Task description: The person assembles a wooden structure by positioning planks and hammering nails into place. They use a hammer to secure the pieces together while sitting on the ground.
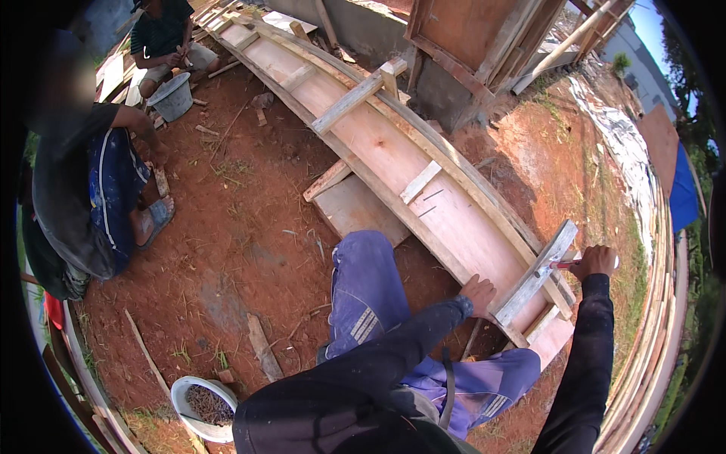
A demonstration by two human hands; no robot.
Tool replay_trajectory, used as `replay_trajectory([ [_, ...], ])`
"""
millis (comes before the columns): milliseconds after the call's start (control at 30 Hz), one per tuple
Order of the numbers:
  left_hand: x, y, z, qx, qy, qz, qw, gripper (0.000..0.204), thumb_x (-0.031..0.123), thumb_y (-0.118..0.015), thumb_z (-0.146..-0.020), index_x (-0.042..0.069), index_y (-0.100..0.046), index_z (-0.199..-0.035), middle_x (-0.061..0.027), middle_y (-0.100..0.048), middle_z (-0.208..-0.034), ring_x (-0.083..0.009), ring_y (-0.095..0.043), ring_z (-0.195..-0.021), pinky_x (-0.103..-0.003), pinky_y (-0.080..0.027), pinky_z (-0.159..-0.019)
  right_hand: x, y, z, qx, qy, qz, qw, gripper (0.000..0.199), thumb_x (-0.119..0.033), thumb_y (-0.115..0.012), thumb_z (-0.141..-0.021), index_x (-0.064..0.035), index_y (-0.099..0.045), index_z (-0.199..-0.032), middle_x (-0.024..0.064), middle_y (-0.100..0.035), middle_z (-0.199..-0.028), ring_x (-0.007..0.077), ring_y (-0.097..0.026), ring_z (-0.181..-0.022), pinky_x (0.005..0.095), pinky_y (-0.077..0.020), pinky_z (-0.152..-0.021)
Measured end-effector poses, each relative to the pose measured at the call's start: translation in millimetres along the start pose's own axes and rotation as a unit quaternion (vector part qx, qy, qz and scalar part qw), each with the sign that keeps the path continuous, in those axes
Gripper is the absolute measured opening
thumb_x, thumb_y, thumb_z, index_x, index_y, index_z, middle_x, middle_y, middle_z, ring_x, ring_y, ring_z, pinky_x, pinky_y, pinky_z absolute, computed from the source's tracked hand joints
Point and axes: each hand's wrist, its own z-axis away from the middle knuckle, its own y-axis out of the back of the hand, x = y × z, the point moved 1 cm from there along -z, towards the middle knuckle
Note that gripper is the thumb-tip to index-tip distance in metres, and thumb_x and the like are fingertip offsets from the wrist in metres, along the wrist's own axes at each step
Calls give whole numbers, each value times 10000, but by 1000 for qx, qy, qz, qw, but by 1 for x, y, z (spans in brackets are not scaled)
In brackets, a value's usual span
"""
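Note:
A long wooden panel (pixel 454 227), edged with boards and crossed by short slats, runs from far left to near right in front of me. My left hand (pixel 478 294) grips its near edge, the fingers bent over the side board. My right hand (pixel 595 262) is closed round the handle of a hammer (pixel 560 265). The hammer's head lies against a grey crosspiece (pixel 538 274) set across the panel's near end. Two thin dark nails (pixel 431 203) lie loose on the plywood, beyond a pale short slat (pixel 420 181).
A white bucket (pixel 178 401) of small brown pieces, likely nails, stands by my left side. To the left a person (pixel 113 189) sits low; another (pixel 162 38) sits farther back beside a grey bucket (pixel 171 97). Long planks (pixel 658 340) line the right; a wall (pixel 363 34) stands behind.

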Motion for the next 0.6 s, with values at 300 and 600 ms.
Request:
replay_trajectory([
  [300,3,-18,-26,14,-2,-132,991,206,166,-659,-809,102,-640,-1004,-34,-634,-966,-207,-579,-998,-480,-413,-833,-3,-8,-10,-54,-47,8,997,634,-748,-699,-653,-154,-780,-860,58,-731,-868,224,-702,-868,345,-478,-740],
  [600,30,56,40,-11,-32,-85,996,277,101,-701,-707,90,-606,-967,-36,-604,-894,-212,-565,-968,-449,-412,-794,29,43,5,13,78,-62,995,673,-738,-746,-593,-80,-762,-734,127,-703,-732,277,-689,-754,362,-485,-715],
])
